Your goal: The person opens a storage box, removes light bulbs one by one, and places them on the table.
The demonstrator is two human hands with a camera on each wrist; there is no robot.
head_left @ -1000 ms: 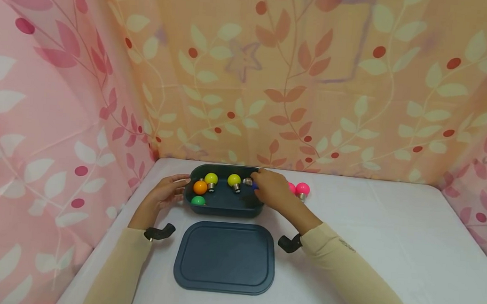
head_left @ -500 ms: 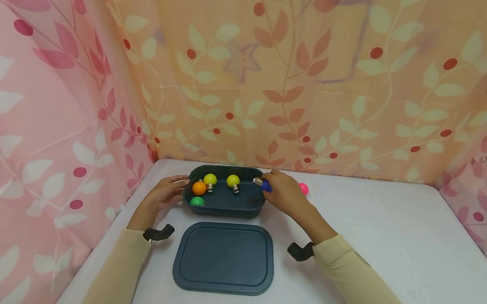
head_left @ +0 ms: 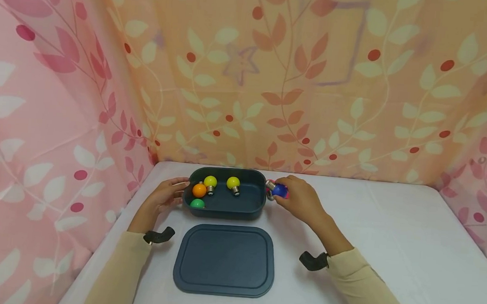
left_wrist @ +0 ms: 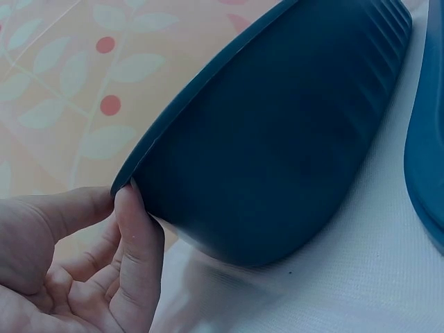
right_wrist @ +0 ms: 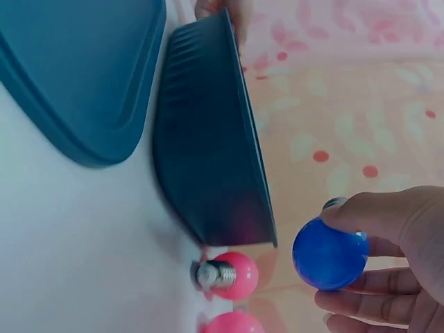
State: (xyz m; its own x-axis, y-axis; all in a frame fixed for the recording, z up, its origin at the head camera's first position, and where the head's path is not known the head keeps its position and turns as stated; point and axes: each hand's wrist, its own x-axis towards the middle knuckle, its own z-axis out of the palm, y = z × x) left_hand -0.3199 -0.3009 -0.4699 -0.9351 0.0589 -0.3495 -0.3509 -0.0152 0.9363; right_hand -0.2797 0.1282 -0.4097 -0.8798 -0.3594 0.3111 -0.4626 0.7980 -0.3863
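With thumb and a finger, my left hand [head_left: 164, 196] pinches the left rim of a dark blue-grey plastic container [head_left: 222, 213]; the left wrist view shows this grip close up. My right hand [head_left: 301, 201] holds a blue light bulb [right_wrist: 329, 255] by thumb and fingers, just beyond the container's right end. Its metal screw base [head_left: 270, 184] points toward the container. Inside lie a yellow bulb [head_left: 210, 182], another yellow bulb [head_left: 233, 183], an orange bulb [head_left: 200, 190] and a green bulb [head_left: 197, 204], partly hidden by the front wall.
Beside the container's right end, a pink bulb [right_wrist: 241, 274] and a second pink bulb [right_wrist: 234, 324] lie on the white cloth [head_left: 390, 237], mostly hidden by my right hand in the head view. A flat matching lid [head_left: 224, 260] lies in front. Patterned curtains [head_left: 288, 113] stand behind.
My right hand has drawn the blue bulb out of the container's right end, over the rim and to the right. The left hand has stayed at the left rim.
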